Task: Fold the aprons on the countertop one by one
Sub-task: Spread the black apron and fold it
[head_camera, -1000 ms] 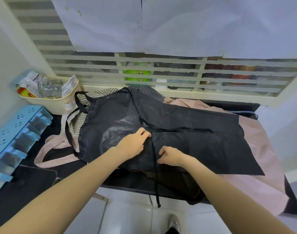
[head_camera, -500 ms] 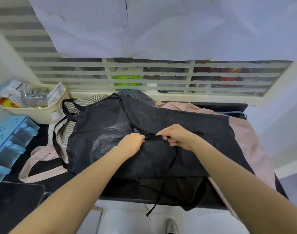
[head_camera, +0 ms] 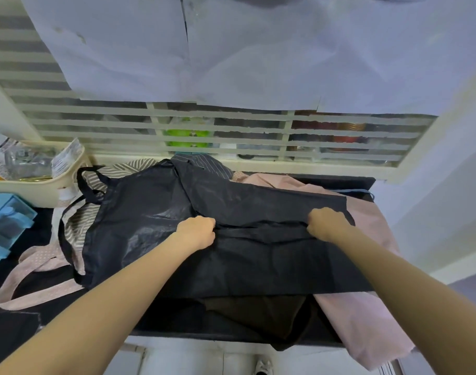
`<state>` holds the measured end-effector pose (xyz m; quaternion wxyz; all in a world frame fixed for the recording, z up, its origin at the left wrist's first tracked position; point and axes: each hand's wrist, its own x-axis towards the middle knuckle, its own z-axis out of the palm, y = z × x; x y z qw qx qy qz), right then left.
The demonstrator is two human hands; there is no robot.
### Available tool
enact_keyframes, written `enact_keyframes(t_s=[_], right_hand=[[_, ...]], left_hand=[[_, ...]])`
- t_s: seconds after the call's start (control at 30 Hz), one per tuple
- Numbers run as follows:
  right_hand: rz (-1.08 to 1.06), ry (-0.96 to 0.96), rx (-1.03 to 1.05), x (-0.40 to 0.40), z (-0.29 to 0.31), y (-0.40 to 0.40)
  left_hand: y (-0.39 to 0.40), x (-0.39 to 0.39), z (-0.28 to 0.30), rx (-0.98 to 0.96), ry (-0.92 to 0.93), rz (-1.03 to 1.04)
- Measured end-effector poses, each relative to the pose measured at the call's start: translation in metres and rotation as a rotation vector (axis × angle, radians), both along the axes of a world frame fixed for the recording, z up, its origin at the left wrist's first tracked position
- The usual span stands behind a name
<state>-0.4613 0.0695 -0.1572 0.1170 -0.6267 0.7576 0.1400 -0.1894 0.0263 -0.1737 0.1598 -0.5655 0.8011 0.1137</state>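
Head view is showing a black apron (head_camera: 155,226) lying spread across a dark countertop (head_camera: 17,331), on top of other aprons. Left hand (head_camera: 196,232) is sitting near the apron's middle w/ fingers curled tight, pinching a fold of the black fabric. Right hand (head_camera: 327,223) is further to the right, fingers also curled under, gripping the black strap (head_camera: 261,226) that is running taut between both hands along the folded edge. Neither hand is open at all; fingertips are tucked into the cloth, so exact pinch can't be told.

Apron's upper half is lying doubled over toward the person, and its neck loop (head_camera: 89,185) is trailing off at the left. A pink apron (head_camera: 366,320) is lying underneath, sticking out on the right and hanging over the counter's front edge. A striped apron (head_camera: 77,228) is peeking out at left, w/ a dotted pink strap (head_camera: 28,290) looping beside it. A cream basket (head_camera: 36,188) w/ packets is standing at far left, next to a blue organizer (head_camera: 6,220). A slatted window (head_camera: 231,131) is running behind the counter.
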Motion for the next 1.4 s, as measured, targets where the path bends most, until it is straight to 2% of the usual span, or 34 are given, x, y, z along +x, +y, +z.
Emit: enact_keyframes(t_s=[0.13, 0.23, 0.3, 0.37, 0.47, 0.53, 0.63, 0.67, 0.73, 0.77, 0.83, 0.87, 0.9, 0.93, 1.03, 1.07, 1.23, 1.33, 1.4], right_hand=[[0.024, -0.095, -0.026, -0.008, -0.018, -0.028], [0.09, -0.199, 0.055, -0.013, -0.03, -0.043], [0.185, -0.213, 0.136, -0.014, -0.036, -0.045], [0.239, -0.2, 0.158, -0.017, -0.045, -0.051], [0.188, -0.25, 0.133, -0.024, -0.041, -0.066], [0.049, -0.407, -0.006, -0.03, -0.032, -0.08], [-0.199, -0.816, -0.17, -0.033, -0.003, -0.098], [-0.216, -0.938, -0.133, -0.034, 0.011, -0.102], [-0.08, -1.031, 0.121, -0.037, 0.041, -0.103], [-0.001, -0.991, 0.316, -0.036, 0.055, -0.101], [0.122, -0.738, 0.684, -0.028, 0.07, -0.093], [0.136, -0.586, 0.798, -0.026, 0.069, -0.088], [0.108, -0.471, 0.819, -0.026, 0.061, -0.083], [0.062, -0.411, 0.748, -0.03, 0.048, -0.081], [-0.19, -0.466, 0.265, -0.052, 0.01, -0.074], [-0.244, -0.447, 0.188, -0.059, 0.002, -0.072], [-0.228, -0.154, 0.306, -0.063, -0.046, -0.056], [-0.279, -0.223, 0.287, -0.065, -0.066, -0.056], [-0.405, -0.334, 0.227, -0.069, -0.069, -0.057]], left_hand=[[-0.013, -0.023, 0.009, -0.234, 0.059, -0.049], [-0.03, -0.034, 0.005, -0.186, 0.065, -0.178], [-0.036, -0.038, -0.002, -0.111, -0.032, -0.29], [-0.039, -0.041, -0.009, -0.117, -0.193, -0.373], [-0.041, -0.042, -0.015, -0.148, -0.334, -0.366], [-0.043, -0.04, -0.017, -0.162, -0.372, -0.326], [-0.047, -0.037, -0.019, -0.164, -0.4, -0.289], [-0.049, -0.036, -0.019, -0.144, -0.398, -0.278], [-0.053, -0.037, -0.017, -0.082, -0.387, -0.247], [-0.055, -0.038, -0.015, -0.048, -0.383, -0.236], [-0.057, -0.041, -0.01, 0.001, -0.38, -0.243], [-0.058, -0.043, -0.007, 0.013, -0.378, -0.264], [-0.057, -0.044, -0.004, 0.014, -0.373, -0.29], [-0.058, -0.044, -0.003, 0.003, -0.364, -0.311], [-0.056, -0.041, -0.001, -0.022, -0.318, -0.334], [-0.055, -0.04, -0.001, -0.022, -0.299, -0.332], [-0.048, -0.044, -0.007, -0.004, -0.193, -0.387], [-0.045, -0.055, -0.011, 0.015, -0.154, -0.438], [-0.046, -0.064, -0.013, 0.059, -0.141, -0.424]])
